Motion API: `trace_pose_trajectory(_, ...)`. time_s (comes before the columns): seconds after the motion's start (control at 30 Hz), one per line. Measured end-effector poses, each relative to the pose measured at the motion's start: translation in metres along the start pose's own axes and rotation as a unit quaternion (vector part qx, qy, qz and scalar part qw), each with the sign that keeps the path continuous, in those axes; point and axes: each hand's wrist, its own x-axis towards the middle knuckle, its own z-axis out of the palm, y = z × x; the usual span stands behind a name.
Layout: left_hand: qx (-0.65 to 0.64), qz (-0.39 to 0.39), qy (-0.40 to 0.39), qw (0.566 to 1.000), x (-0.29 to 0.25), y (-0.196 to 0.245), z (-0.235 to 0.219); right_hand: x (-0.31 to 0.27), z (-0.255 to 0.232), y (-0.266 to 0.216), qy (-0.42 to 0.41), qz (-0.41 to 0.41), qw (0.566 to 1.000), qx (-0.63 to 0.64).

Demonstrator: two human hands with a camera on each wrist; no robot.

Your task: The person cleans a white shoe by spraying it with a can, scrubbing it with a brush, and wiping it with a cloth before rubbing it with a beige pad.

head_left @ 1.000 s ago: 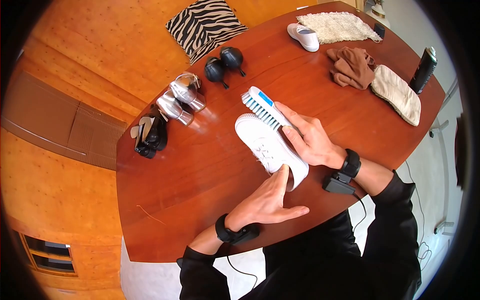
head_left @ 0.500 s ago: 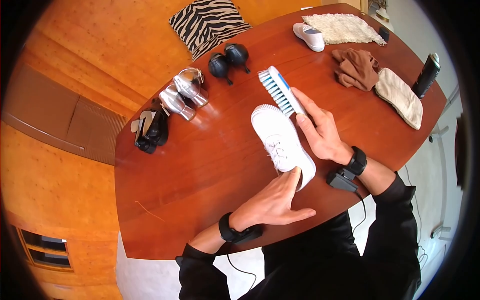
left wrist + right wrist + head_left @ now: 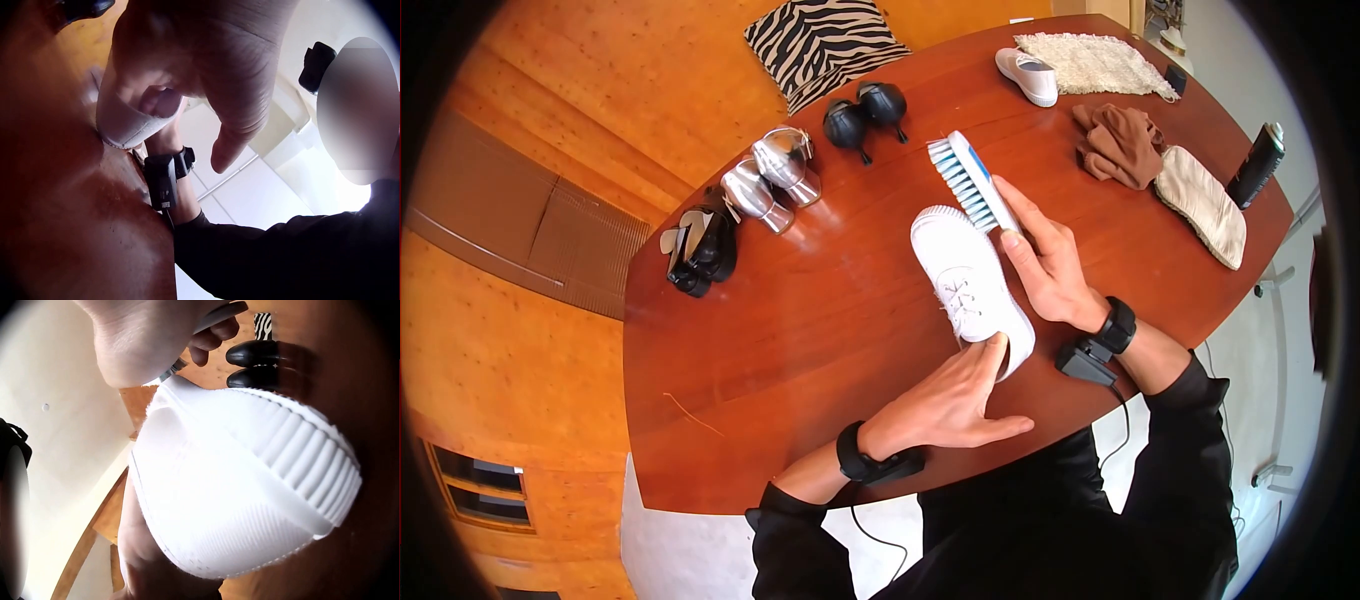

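Note:
A white lace-up shoe points its toe away from the person. Fingers of the left hand reach into its opening and grip it, with the thumb stretched out to the side; the left wrist view also shows fingers inside the shoe. The right hand holds a white and blue brush by the handle, its teal and white bristles facing the toe's right side. Whether the bristles touch the shoe cannot be told. In the right wrist view the heel of the shoe hides much of the brush.
On the table stand silver heels, black heels and black shoes at the left and back. Another white shoe, a cream cloth, a brown cloth, a beige pad and a black can lie or stand farther right.
The brush has swung up and right, more upright than a second ago. Shoe and left hand have shifted right in the view, and the shoe points more directly away. Both holds are unchanged.

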Motion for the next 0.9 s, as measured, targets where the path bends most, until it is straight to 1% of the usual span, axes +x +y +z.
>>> trace_pose_trajectory(0.13, -0.02, -0.016, -0.005, 1.0, 0.0001, -0.002, -0.0004, 0.0002, 0.0, -0.0001, -0.016, 0.009, 1.0, 0.008)
trace_pose_trajectory(0.27, -0.008, -0.001, 0.009, 1.0, -0.0006, -0.0043, 0.0, 0.0002, 0.0003, 0.0005, -0.019, 0.011, 1.0, 0.01)
trace_pose_trajectory(0.33, -0.015, -0.014, 0.011, 1.0, -0.0007, -0.0047, 0.0, 0.0005, -0.0004, -0.0013, -0.023, 0.022, 0.999, -0.003)
trace_pose_trajectory(0.47, -0.03, -0.018, 0.024, 0.999, 0.0, -0.006, 0.0012, -0.0003, 0.0027, 0.0033, -0.021, 0.016, 1.0, 0.004)
trace_pose_trajectory(0.53, -0.039, -0.049, 0.017, 0.998, 0.0006, -0.0045, -0.0003, -0.0003, 0.0032, 0.0047, -0.027, 0.009, 1.0, -0.004)
trace_pose_trajectory(0.57, -0.039, -0.049, 0.016, 0.998, 0.0011, -0.0034, -0.0013, -0.0004, 0.0024, 0.0041, -0.027, 0.009, 1.0, -0.004)
trace_pose_trajectory(0.63, -0.039, -0.051, 0.014, 0.998, 0.002, -0.0014, -0.0028, -0.0003, 0.0004, 0.0024, -0.05, 0.042, 0.998, -0.005)
trace_pose_trajectory(0.67, -0.039, -0.051, 0.014, 0.998, 0.0019, -0.0018, -0.0025, -0.0004, 0.0012, 0.0037, -0.05, 0.042, 0.998, -0.005)
trace_pose_trajectory(0.73, -0.033, -0.042, 0.022, 0.998, 0.0014, -0.0028, -0.0015, -0.0005, 0.0036, 0.0076, -0.032, 0.0, 0.999, -0.019)
trace_pose_trajectory(0.77, -0.033, -0.042, 0.023, 0.998, 0.0013, -0.0027, -0.0016, -0.0007, 0.0038, 0.0073, -0.032, 0.0, 0.999, -0.019)
trace_pose_trajectory(0.9, -0.052, -0.064, 0.018, 0.996, 0.0018, -0.0016, -0.0034, -0.0018, 0.0024, 0.0043, -0.061, 0.05, 0.997, -0.022)
